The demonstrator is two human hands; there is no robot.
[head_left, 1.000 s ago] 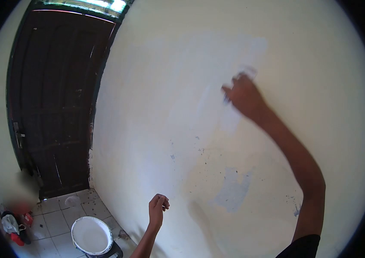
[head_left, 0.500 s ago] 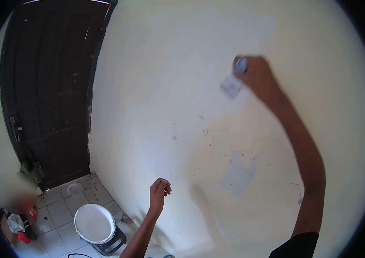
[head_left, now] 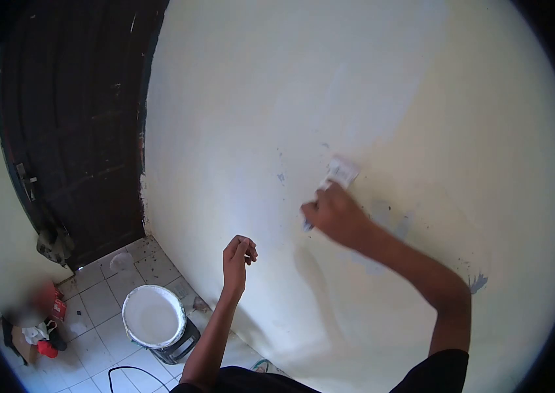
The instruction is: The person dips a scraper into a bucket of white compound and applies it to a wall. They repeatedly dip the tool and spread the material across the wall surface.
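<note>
My right hand (head_left: 333, 215) grips a paintbrush (head_left: 338, 173) whose pale bristles press against the cream wall (head_left: 258, 98), at about chest height. Fresh whiter paint covers the wall above and left of the brush. My left hand (head_left: 238, 254) hangs in the air lower down, fingers curled loosely with nothing in them, a little way off the wall.
A white bucket of paint (head_left: 154, 316) sits on a dark stand on the tiled floor (head_left: 104, 298) below my left hand. A dark wooden door (head_left: 74, 118) stands to the left. Red and white items (head_left: 42, 327) lie in the floor corner. A black cable (head_left: 127, 373) curls nearby.
My right hand has swept the brush down the wall from high up to mid height. The view has tilted slightly. My left hand has stayed curled in about the same place.
</note>
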